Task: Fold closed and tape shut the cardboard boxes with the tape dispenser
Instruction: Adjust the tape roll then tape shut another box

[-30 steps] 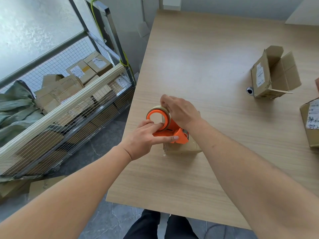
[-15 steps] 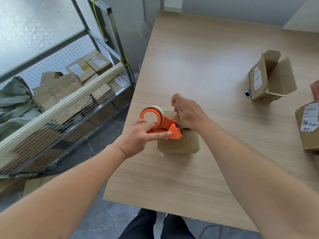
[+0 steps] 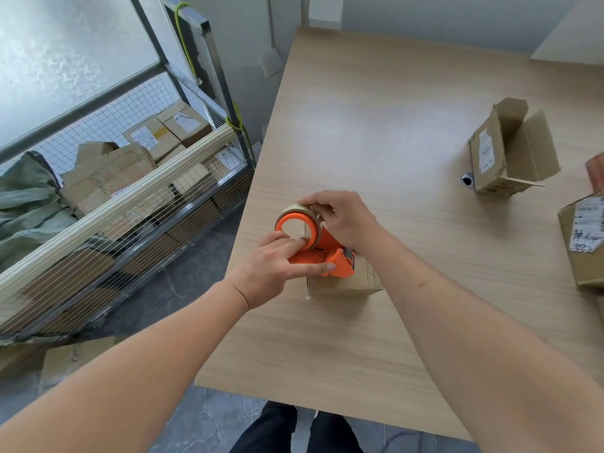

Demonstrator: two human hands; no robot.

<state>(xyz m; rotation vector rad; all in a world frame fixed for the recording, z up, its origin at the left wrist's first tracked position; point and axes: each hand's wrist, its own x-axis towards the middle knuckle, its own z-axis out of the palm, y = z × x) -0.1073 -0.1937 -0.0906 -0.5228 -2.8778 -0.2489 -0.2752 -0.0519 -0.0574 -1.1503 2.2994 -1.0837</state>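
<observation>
Right hand (image 3: 346,220) has moved onto the tape dispenser's (image 3: 313,241) roll.

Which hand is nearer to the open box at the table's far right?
Right. The right hand, pinching the tape roll, lies on the open box's side; the left hand grips the dispenser handle, farther away.

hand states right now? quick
Left hand: grips the orange tape dispenser.
Right hand: fingers curled on the tape roll.
</observation>
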